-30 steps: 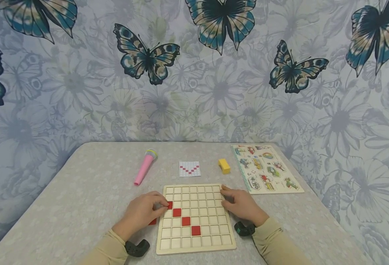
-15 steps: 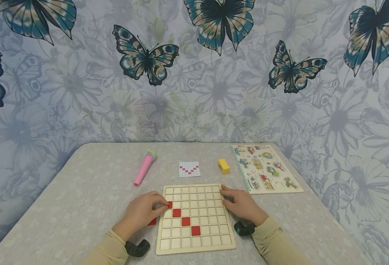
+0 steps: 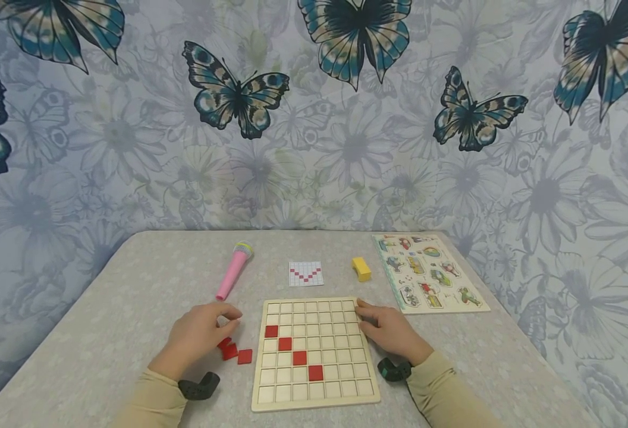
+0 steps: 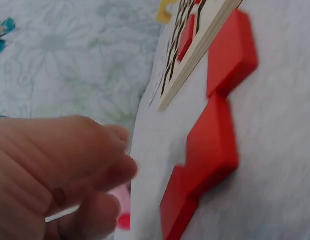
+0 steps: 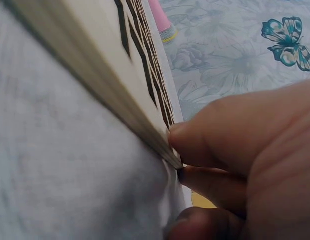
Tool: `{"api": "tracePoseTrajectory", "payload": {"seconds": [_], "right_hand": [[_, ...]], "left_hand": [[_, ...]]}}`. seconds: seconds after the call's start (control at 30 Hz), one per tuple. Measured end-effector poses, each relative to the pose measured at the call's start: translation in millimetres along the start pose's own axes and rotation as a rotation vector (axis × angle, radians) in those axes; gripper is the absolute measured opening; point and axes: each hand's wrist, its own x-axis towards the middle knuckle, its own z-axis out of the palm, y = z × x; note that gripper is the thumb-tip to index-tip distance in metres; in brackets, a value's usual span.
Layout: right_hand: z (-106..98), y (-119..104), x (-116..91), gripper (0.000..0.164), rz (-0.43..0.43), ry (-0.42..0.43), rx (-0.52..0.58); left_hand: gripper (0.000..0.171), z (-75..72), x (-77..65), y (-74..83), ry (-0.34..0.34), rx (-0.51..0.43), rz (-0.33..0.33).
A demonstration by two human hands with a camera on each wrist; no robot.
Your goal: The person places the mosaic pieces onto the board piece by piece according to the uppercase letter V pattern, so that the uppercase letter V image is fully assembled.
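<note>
Beside left hand (image 3: 195, 334), part-hidden red tile (image 3: 224, 343)

A hand could pass between the pink toy microphone (image 3: 232, 275) and the small pattern card (image 3: 305, 274), where the gap is wide. Between the card and the picture puzzle board (image 3: 419, 280) stands a yellow block (image 3: 361, 269), which narrows the way. The right hand (image 3: 392, 331) obstructs the right edge of the wooden grid board (image 3: 332, 373). On the board's left, loose red tiles (image 3: 230, 352) beside the left hand (image 3: 198, 331) obstruct low passing.
</note>
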Motion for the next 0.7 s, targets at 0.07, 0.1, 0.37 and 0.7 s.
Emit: {"api": "tracePoseTrajectory", "payload": {"seconds": [0.07,0.1,0.37,0.7], "right_hand": [[0.1,-0.3,0.1,0.042,0.001,0.001,0.004],[0.2,-0.3,0.1,0.042,0.0,0.001,0.004],[1.2,0.9,-0.4,0.042,0.005,0.001,0.026],[1.2,-0.1,-0.9,0.042,0.02,0.001,0.039]], "left_hand": [[0.021,-3.6,0.5,-7.1,-0.027,0.024,-0.022],[0.02,-5.3,0.4,-10.2,-0.035,0.033,-0.029],[0.016,-13.0,-2.4,-20.7,-0.11,0.015,-0.095],[0.03,-9.7,-3.5,-22.5,-0.179,-0.004,-0.081]]}}
